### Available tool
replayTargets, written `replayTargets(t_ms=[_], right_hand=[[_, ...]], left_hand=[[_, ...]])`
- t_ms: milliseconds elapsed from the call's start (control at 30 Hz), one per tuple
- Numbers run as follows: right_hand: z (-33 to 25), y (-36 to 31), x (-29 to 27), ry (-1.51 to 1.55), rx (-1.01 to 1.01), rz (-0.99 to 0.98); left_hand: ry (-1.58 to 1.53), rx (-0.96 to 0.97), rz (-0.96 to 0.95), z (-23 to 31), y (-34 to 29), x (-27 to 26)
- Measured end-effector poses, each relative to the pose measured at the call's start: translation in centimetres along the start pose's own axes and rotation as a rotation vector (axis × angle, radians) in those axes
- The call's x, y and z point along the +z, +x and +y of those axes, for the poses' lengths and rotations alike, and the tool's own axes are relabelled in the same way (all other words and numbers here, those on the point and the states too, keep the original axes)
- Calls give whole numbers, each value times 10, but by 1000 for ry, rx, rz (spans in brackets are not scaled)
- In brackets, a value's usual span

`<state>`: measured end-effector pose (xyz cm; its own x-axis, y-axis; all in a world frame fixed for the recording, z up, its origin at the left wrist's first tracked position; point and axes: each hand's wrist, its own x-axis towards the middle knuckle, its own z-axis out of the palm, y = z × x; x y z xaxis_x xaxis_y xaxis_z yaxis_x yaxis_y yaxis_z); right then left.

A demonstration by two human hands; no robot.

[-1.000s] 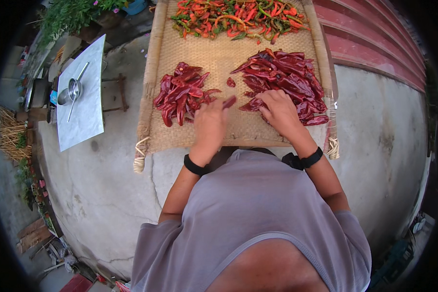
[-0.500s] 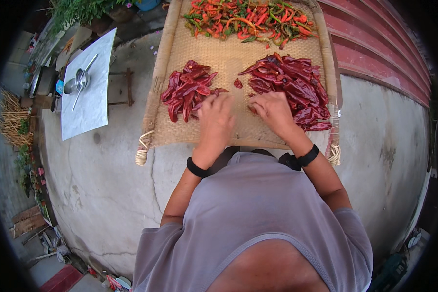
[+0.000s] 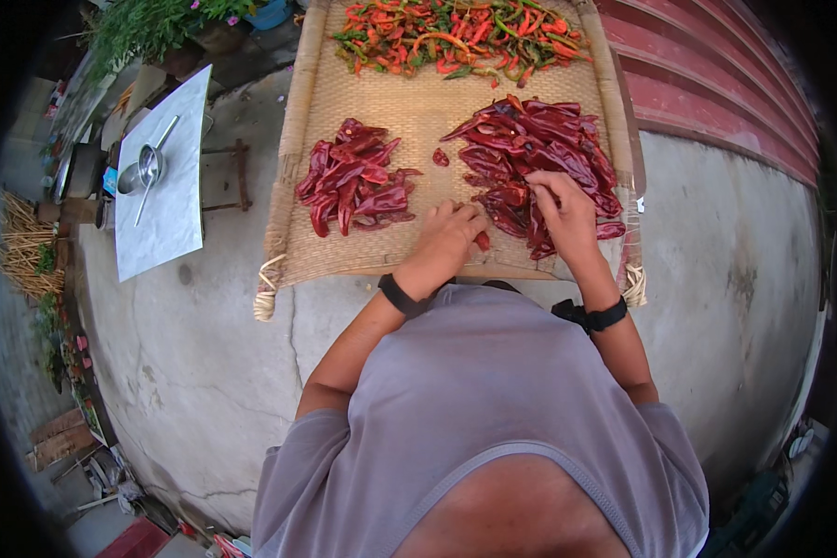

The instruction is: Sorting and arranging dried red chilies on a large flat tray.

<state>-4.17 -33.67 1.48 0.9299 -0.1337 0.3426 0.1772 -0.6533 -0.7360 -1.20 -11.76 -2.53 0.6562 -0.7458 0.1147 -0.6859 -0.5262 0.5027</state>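
Observation:
Dark red dried chili peppers lie in two heaps on a woven tray with raised rims [image 3: 344, 265]: a smaller left pile [image 3: 349, 179] and a larger right pile [image 3: 539, 153]. Between the heaps, toward the near edge, my left hand [image 3: 445, 242] is closed over a red chili pepper [image 3: 482, 241], part of which shows at its fingertips. Over the near part of the right pile, my right hand [image 3: 567, 212] has its fingers bent together in a pinch. Whatever lies between those fingertips is too small to make out. One small chili piece [image 3: 441, 157] sits alone between the piles.
Mixed red, orange and green chilies [image 3: 460, 37] cover the tray's far end. To the left, a pale-topped table [image 3: 172, 214] bears a metal ladle [image 3: 151, 166]. Red corrugated sheeting [image 3: 707, 93] stands at the right, and potted plants [image 3: 149, 33] at the far left.
My left hand has moved right, off the left pile, which has more chilies at its near right side. My right hand has shifted right, onto the right pile.

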Motion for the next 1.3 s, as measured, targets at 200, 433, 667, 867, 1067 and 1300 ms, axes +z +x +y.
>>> replayTargets(t_ms=[200, 433, 667, 867, 1067, 1300], right_hand=[[18, -34, -26, -141, -2, -35], [11, -32, -20, -346, -234, -91], [5, -10, 15, -378, -410, -281], [17, -9, 32, -400, -381, -252], [-4, -13, 9, 25, -112, -389], [19, -35, -28, -329, -211, -90]], left_hand=[[-11, -43, 110, -8, -2, -2], [5, -410, 486, -23, -16, -49], [275, -490, 825, -37, -32, -84], [-139, -309, 487, -6, -29, -33], [-42, -221, 175, 34, -7, -13], [281, -376, 520, -7, -26, -16]])
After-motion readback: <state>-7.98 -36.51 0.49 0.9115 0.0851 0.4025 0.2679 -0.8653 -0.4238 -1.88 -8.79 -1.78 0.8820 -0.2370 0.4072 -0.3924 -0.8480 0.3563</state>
